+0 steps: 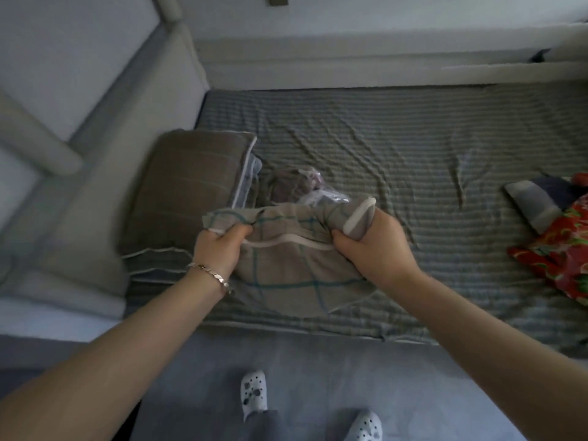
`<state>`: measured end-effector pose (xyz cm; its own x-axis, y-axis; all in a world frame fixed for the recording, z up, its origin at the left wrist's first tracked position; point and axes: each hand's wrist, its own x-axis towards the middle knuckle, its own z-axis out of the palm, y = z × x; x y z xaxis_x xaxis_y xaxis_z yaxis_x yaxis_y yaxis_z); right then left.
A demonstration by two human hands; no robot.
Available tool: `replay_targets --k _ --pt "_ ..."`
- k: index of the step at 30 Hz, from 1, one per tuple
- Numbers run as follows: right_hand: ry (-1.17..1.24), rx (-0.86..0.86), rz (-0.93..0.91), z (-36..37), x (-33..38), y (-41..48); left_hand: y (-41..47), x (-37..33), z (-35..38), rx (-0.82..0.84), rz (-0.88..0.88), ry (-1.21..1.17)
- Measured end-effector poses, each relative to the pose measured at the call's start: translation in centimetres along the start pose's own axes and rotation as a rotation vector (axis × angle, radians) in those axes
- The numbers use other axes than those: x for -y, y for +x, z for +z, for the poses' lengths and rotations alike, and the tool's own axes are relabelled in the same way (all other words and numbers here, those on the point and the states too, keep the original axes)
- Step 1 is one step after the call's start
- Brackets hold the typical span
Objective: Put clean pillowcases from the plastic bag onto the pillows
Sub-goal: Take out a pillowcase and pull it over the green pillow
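Observation:
A grey pillowcase (pixel 286 275) with a teal check and white piping hangs bunched over the bed's near edge. My left hand (pixel 219 246) grips its left end and my right hand (pixel 372 246) grips its right end, fingers curled into the cloth. Just behind it lies the clear plastic bag (pixel 305 186) with more folded fabric inside. A pillow (pixel 187 189) in a brown checked case rests at the left, on top of a second striped pillow (pixel 152 265) of which only the edge shows.
The bed (pixel 397 148) wears a grey striped sheet with creases. A red floral cloth (pixel 560 249) and a dark striped cloth (pixel 534 198) lie at the right edge. A padded headboard (pixel 95 90) stands at the left. My feet in white clogs stand on the grey floor (pixel 318 377).

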<state>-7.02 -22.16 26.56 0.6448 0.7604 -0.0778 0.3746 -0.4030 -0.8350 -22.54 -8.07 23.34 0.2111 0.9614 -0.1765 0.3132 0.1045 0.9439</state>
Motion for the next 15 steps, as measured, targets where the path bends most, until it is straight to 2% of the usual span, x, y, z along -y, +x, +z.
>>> replay_targets --k 4,9,13,15 --pt "0.017 0.063 -0.108 6.7 5.4 -0.8 1.4 1.6 -9.2 -0.096 -0.055 -0.079" --pt "0.076 0.038 -0.189 17.2 12.7 0.9 6.9 1.9 -20.6 -0.181 0.018 -0.068" --pt "0.232 0.011 -0.187 26.4 17.7 3.2 13.7 1.8 -28.9 -0.156 0.120 0.043" --pt "0.290 -0.011 -0.129 30.7 19.0 5.1 17.7 2.9 -31.0 -0.145 0.068 0.265"
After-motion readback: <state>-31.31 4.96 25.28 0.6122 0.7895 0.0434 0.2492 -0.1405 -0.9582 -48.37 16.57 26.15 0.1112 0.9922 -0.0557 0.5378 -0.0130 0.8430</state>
